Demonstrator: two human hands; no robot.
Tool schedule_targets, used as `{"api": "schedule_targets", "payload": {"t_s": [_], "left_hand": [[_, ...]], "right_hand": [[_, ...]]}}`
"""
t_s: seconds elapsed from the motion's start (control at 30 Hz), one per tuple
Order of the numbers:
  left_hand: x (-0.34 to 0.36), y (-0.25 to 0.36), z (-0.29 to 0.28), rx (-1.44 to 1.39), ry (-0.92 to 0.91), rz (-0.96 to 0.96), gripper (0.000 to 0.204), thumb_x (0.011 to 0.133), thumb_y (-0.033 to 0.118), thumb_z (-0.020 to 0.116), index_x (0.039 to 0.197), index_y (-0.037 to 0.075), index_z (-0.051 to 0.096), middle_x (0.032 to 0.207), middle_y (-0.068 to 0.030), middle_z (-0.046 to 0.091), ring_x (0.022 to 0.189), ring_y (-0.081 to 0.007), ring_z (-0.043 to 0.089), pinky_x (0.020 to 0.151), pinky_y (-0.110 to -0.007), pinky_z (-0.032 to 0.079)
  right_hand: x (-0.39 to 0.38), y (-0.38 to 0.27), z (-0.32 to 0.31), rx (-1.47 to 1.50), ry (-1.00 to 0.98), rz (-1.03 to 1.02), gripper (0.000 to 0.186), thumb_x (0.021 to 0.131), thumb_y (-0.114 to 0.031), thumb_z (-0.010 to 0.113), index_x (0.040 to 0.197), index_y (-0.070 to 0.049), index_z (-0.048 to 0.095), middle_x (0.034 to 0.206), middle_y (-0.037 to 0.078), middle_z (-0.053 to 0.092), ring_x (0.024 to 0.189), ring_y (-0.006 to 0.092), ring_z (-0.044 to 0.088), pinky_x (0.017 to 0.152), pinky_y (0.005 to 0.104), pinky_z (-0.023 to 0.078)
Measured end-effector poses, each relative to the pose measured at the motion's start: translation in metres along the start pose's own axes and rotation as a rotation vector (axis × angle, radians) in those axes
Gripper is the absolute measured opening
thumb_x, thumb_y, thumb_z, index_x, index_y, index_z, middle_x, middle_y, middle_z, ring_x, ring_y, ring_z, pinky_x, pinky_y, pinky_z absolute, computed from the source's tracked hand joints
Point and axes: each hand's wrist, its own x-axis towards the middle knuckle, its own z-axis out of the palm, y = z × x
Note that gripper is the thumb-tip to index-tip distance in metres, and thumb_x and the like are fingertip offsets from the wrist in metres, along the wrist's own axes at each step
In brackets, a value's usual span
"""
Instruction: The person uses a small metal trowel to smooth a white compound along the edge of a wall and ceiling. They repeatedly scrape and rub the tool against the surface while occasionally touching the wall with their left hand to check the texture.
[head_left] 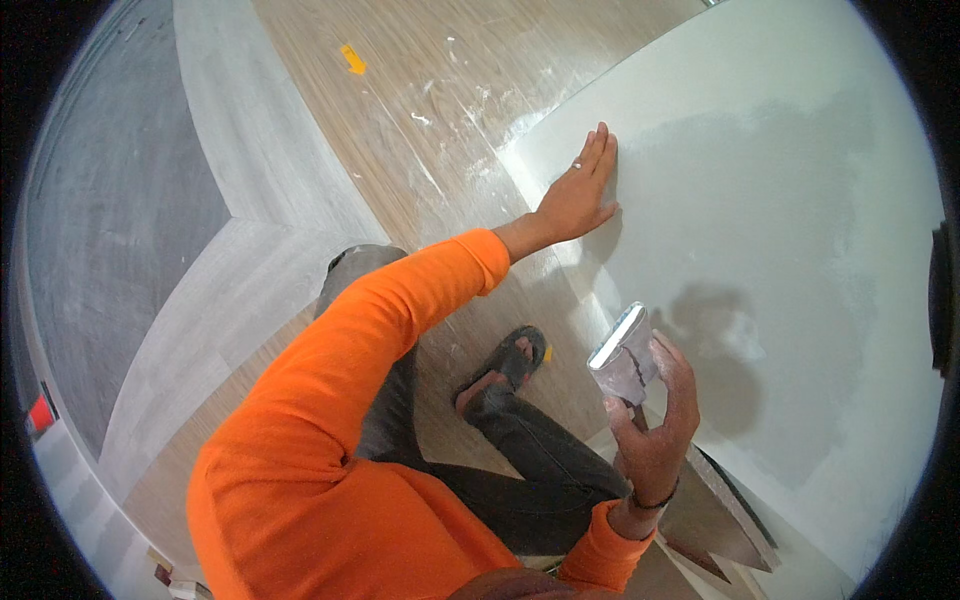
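Note:
My left hand (pixel 581 193) rests against a pale wall (pixel 760 270), fingers stretched out and pointing away from me. Between the fingers and thumb of my right hand (pixel 658 420) is a dusty sanding block (pixel 624 357), with a white face along one edge and greyish, creased wrapping around it. The block is held close to the wall, and I cannot tell whether it touches. A darker grey, smooth patch covers much of the wall, and shadows of the right hand and block fall on it.
White dust and flecks lie on the wood-look floor (pixel 430 130) along the wall's foot. A yellow arrow sticker (pixel 353 60) marks the floor. My sandalled foot (pixel 505 368) is near the wall. Broken board pieces (pixel 715 510) stand at lower right. A dark grey panel (pixel 130 210) fills the left.

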Motion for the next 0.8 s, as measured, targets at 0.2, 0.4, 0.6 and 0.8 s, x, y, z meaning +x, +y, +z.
{"api": "schedule_targets", "payload": {"t_s": [0.2,0.4,0.6,0.8], "left_hand": [[-0.001,-0.02,-0.007,0.193,-0.123,0.045,0.104,0.088,0.023,0.074,0.16,0.001,0.002,0.167,-0.0252,0.0,0.154,-0.0411,0.011,0.124,-0.049,0.024],[-0.005,-0.09,-0.001,0.036,-0.056,-0.144,0.099,0.094,0.039,0.067,0.161,0.001,0.005,0.168,-0.0232,0.005,0.153,-0.04,0.019,0.123,-0.046,0.025],[0.026,-0.076,-0.018,-0.721,0.043,-0.559,0.1,0.101,0.066,0.037,0.157,-0.008,-0.001,0.166,-0.0275,-0.004,0.155,-0.0373,0.008,0.125,-0.043,0.015],[0.058,-0.014,-0.04,-0.497,0.132,-0.105,0.088,0.106,0.057,0.032,0.159,-0.003,-0.003,0.166,-0.0252,-0.012,0.154,-0.0417,-0.009,0.126,-0.046,0.006]], "right_hand": [[-0.001,0.003,0.002,0.013,0.014,0.006,0.067,0.069,-0.01,0.078,0.133,-0.005,0.059,0.136,0.019,0.06,0.125,0.0386,0.058,0.107,0.0478,0.045],[0.002,-0.004,-0.001,0.002,0.009,0.003,0.067,0.068,-0.01,0.079,0.132,-0.006,0.059,0.136,0.019,0.06,0.125,0.038,0.058,0.106,0.047,0.046],[0.0,0.0,0.0,-0.017,0.022,-0.033,0.067,0.067,-0.006,0.078,0.131,-0.005,0.058,0.133,0.019,0.061,0.122,0.0364,0.061,0.103,0.0453,0.049],[0.0,-0.006,-0.004,-0.049,0.028,-0.031,0.069,0.066,-0.005,0.078,0.132,-0.006,0.058,0.132,0.019,0.061,0.12,0.0364,0.062,0.103,0.0451,0.049]]}}
